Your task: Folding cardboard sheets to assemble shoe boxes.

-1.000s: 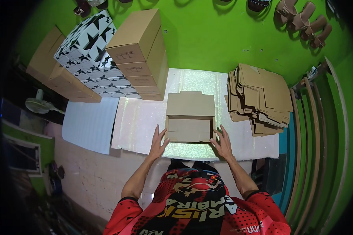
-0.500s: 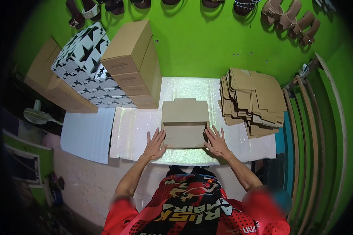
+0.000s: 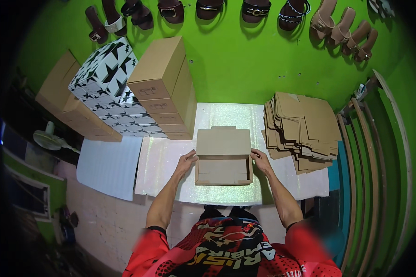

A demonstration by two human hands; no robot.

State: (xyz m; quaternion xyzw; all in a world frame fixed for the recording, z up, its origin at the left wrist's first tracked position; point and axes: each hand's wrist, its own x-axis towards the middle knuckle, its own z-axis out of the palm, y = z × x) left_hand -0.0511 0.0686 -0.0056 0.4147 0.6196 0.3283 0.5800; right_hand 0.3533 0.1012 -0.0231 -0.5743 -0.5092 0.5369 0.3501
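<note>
A brown cardboard box (image 3: 223,157) lies open, seemingly empty, lid flap raised; left hand (image 3: 187,161) and right hand (image 3: 260,159) grip its sides.

A pale, glittery work surface (image 3: 171,161) carries an open brown cardboard box (image 3: 223,157) at its middle. To the right of the box lies a stack of flat cardboard blanks (image 3: 302,129). To the left of the box, stacked brown boxes (image 3: 164,87) stand at the surface's far left corner.
</note>
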